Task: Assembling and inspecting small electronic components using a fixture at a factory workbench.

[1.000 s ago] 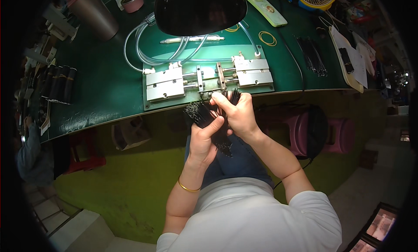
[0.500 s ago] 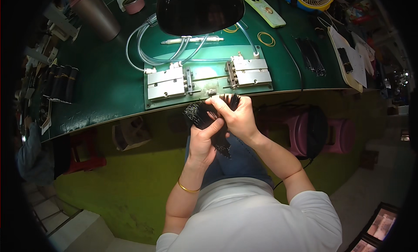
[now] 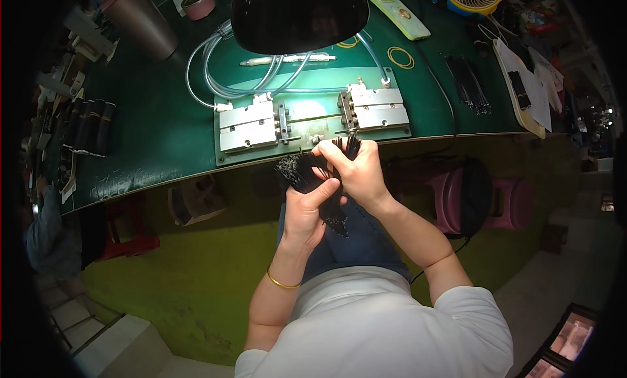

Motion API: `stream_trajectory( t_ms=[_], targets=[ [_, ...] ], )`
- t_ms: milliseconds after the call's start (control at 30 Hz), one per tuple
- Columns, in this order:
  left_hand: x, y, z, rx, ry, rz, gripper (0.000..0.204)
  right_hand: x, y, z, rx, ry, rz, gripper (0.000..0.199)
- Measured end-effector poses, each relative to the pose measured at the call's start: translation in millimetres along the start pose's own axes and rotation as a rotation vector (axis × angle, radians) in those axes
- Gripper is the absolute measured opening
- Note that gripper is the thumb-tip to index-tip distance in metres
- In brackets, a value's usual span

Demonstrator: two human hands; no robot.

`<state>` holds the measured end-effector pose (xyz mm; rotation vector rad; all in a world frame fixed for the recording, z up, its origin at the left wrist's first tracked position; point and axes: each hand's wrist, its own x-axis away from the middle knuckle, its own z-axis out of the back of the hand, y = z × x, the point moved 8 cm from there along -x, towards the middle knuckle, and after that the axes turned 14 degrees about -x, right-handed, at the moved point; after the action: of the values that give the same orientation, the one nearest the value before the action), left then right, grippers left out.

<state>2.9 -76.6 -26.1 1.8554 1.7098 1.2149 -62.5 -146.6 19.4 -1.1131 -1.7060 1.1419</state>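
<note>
Green bench (image 3: 157,126) — fixture plate (image 3: 307,127) | white pen (image 3: 320,57) | phone (image 3: 390,7) | tumbler (image 3: 140,22) | black strands (image 3: 467,84)

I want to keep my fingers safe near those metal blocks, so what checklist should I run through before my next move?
1. Left hand grips the black strands: ok, thumb closed over the bundle.
2. Right hand has hold too: ok, fingers closed on strands.
3. Fingers out of the gap between the left metal block and right metal block: ok, both hands are on the near side.
4. Light on the gap: ok, a bright patch shows below the lamp.
5. Air in the clear tubes: cannot tell.
6. Table free of personal things: not ok, a phone lies there.
</note>
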Motion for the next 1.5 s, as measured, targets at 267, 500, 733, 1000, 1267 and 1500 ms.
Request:
stream_trajectory(
  t_ms=[267,500,733,1000,1267,1500],
  targets=[
    [-0.2,-1.9,-2.4,0.042,-0.047,0.035,0.016,-2.6,8.6,3.2,-0.056,0.012,-0.038,0.017],
    [-0.1,-1.9,-1.7,0.077,-0.032,0.053,0.01,3.8,4.2,-3.8,-0.065,-0.08,-0.071,0.017],
    [0.8,-0.6,-1.0,0.041,-0.014,0.018,0.009,4.9,1.5,-3.4,-0.035,-0.041,-0.024,0.019],
    [-2.4,0.6,-1.0,0.01,0.01,-0.027,0.009,0.6,8.3,1.9,-0.02,0.018,-0.053,0.019],
    [-4.9,0.0,-2.9,0.046,-0.008,-0.028,0.01,-0.2,5.0,2.9,-0.032,0.027,-0.098,0.019],
    [-5.5,0.0,-3.5,0.057,-0.01,-0.028,0.011,-0.2,4.7,2.7,-0.034,0.047,-0.104,0.019]
  ],
)
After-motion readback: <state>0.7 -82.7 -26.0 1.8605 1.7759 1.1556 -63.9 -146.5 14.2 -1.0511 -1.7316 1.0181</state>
